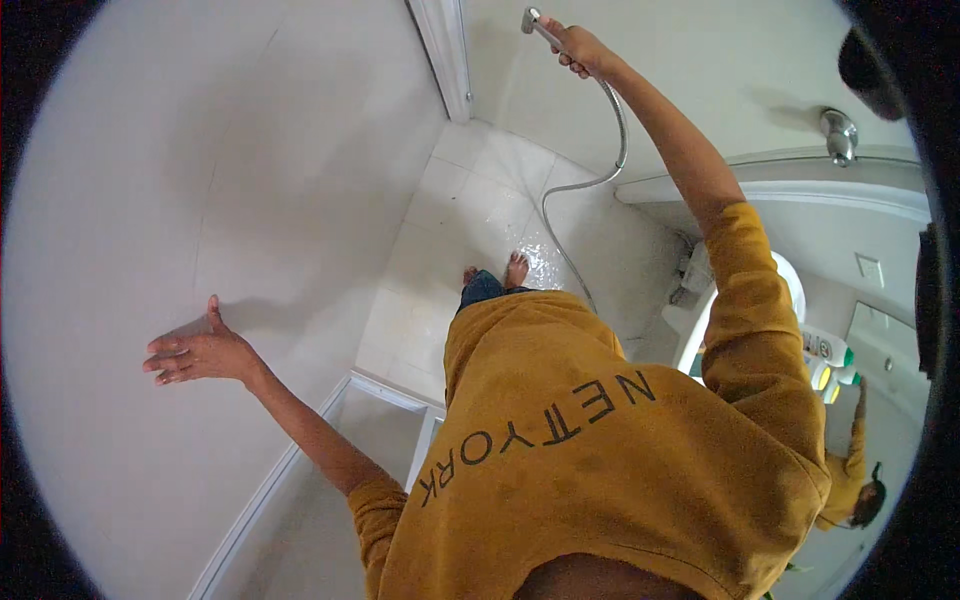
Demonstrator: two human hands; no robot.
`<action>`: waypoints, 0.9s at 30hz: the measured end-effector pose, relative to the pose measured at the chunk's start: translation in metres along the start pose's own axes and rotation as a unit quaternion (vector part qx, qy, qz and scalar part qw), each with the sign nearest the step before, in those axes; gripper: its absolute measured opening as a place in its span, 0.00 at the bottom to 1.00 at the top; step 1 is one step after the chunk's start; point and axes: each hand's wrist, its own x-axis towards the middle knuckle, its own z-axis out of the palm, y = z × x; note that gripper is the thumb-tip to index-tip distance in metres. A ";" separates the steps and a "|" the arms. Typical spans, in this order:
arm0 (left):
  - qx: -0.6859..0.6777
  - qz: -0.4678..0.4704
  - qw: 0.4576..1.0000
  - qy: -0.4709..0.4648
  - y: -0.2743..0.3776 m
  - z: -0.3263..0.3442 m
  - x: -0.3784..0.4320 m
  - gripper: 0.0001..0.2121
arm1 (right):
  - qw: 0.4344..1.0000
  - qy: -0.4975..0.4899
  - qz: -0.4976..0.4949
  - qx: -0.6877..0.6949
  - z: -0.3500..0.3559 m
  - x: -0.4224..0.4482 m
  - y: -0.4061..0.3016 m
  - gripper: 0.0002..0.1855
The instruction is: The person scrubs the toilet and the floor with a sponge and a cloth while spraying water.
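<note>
At the top of the head view, my right hand (pixel 581 51) grips the handle of a chrome handheld bidet sprayer (pixel 530 21). Its flexible metal hose (pixel 576 185) hangs from below my hand, bends over the floor and runs behind my shirt. A faint spray of water shows beneath the sprayer head. My left hand (pixel 199 354) is at the left, empty, with its fingers spread, in front of or against the pale wall (pixel 300 150); contact cannot be told. Water glistens on the tiled floor (pixel 540 251) beside my bare feet (pixel 516 268).
A chrome wall fitting (pixel 839 137) juts out at the upper right. Bottles (pixel 823 349) stand near a white basin (pixel 789 281), partly hidden by my right sleeve, with a mirror (pixel 885 405) beyond. Below the left wall is a white door frame (pixel 259 504).
</note>
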 end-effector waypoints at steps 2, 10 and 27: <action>0.028 0.018 0.999 0.008 -0.006 -0.002 0.003 0.56 | 0.999 -0.029 0.019 0.002 0.010 0.004 -0.010 0.40; 0.025 0.063 0.998 0.008 0.011 -0.021 0.006 0.56 | 0.996 -0.071 0.047 -0.033 0.019 0.034 -0.002 0.34; 0.042 0.079 0.996 -0.019 0.062 -0.049 0.007 0.57 | 0.967 -0.236 0.070 0.063 0.079 0.034 0.031 0.35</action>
